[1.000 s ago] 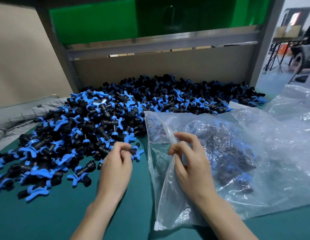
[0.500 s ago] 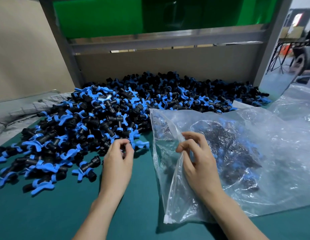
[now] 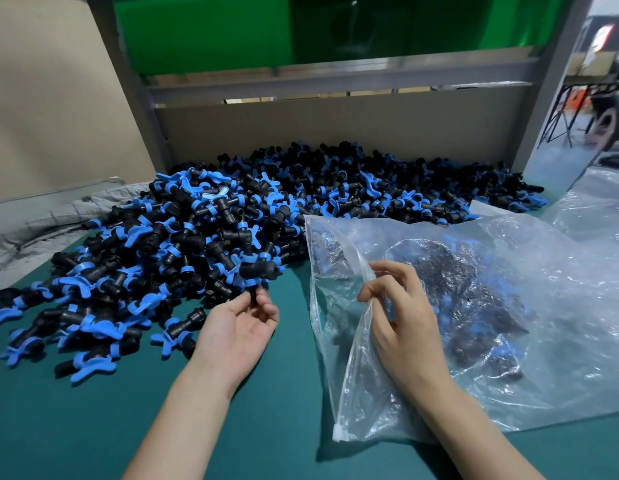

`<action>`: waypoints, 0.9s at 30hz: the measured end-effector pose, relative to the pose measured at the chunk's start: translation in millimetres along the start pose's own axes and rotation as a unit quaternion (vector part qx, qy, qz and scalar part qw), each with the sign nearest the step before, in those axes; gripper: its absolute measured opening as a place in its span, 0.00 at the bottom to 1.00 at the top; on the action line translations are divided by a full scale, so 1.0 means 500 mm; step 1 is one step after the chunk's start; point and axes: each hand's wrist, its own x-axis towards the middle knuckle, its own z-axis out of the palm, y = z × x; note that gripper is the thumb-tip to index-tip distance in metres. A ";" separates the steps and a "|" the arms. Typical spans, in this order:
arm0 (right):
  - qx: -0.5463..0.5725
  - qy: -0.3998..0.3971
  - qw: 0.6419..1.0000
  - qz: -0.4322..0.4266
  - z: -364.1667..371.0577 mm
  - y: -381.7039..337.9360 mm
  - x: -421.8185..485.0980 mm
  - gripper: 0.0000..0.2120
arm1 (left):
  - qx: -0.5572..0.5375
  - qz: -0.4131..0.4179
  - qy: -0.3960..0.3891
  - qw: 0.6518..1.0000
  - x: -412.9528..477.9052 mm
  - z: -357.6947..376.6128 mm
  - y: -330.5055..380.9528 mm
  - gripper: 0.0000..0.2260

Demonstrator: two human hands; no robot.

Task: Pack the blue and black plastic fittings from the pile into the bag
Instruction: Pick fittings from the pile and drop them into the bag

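Observation:
A big pile of blue and black plastic fittings [image 3: 204,244] covers the left and back of the green table [image 3: 93,427]. My left hand [image 3: 237,327], turned palm up at the pile's near edge, pinches one black and blue fitting [image 3: 256,271] by its lower stem and holds it up. To the right lies a clear zip bag [image 3: 491,341] with several fittings inside. My right hand [image 3: 401,317] pinches the bag's open edge and holds the mouth up.
Cardboard walls stand behind and to the left of the pile, under a grey metal frame [image 3: 335,84] and a green panel. Grey cloth [image 3: 34,223] lies at the far left. More clear plastic [image 3: 592,202] is bunched at the far right.
My left hand has turned palm up and lifted one fitting out of the pile's edge. My right hand keeps its hold on the bag's edge.

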 end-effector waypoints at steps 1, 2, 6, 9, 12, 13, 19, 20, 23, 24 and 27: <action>0.000 0.000 1.000 -0.001 0.000 0.000 0.000 0.11 | -0.006 -0.011 -0.003 1.000 0.000 0.000 -0.001 0.08; -0.002 0.000 1.000 -0.002 -0.001 0.000 0.000 0.11 | -0.007 -0.017 -0.005 1.000 0.000 0.001 -0.003 0.09; -0.004 0.000 1.000 0.000 0.000 -0.003 0.001 0.11 | -0.003 -0.031 -0.008 0.999 -0.001 -0.001 -0.008 0.10; -0.005 -0.002 1.000 -0.002 -0.001 -0.003 0.000 0.11 | 0.021 -0.033 -0.013 0.999 -0.002 0.000 -0.010 0.10; -0.003 -0.001 1.000 -0.002 -0.001 -0.005 0.000 0.11 | 0.122 0.004 -0.028 0.992 -0.004 0.006 -0.015 0.09; -0.003 0.002 1.000 -0.003 -0.001 -0.006 0.000 0.11 | 0.171 0.028 -0.034 0.984 -0.005 0.009 -0.020 0.08; -0.004 0.049 0.998 -0.028 -0.010 -0.019 0.010 0.09 | 0.404 0.150 -0.119 0.895 -0.034 0.024 -0.069 0.07; 0.001 0.058 0.998 -0.032 -0.013 -0.022 0.013 0.08 | 0.455 0.169 -0.136 0.864 -0.038 0.028 -0.083 0.07; 0.024 0.080 0.996 -0.027 -0.021 -0.032 0.021 0.09 | 0.536 0.221 -0.170 0.797 -0.046 0.052 -0.125 0.07; 0.032 0.090 0.995 -0.024 -0.025 -0.035 0.024 0.09 | 0.549 0.236 -0.172 0.783 -0.044 0.063 -0.135 0.07; 0.042 0.120 0.991 -0.034 -0.039 -0.040 0.030 0.09 | 0.614 0.315 -0.146 0.709 -0.031 0.084 -0.146 0.06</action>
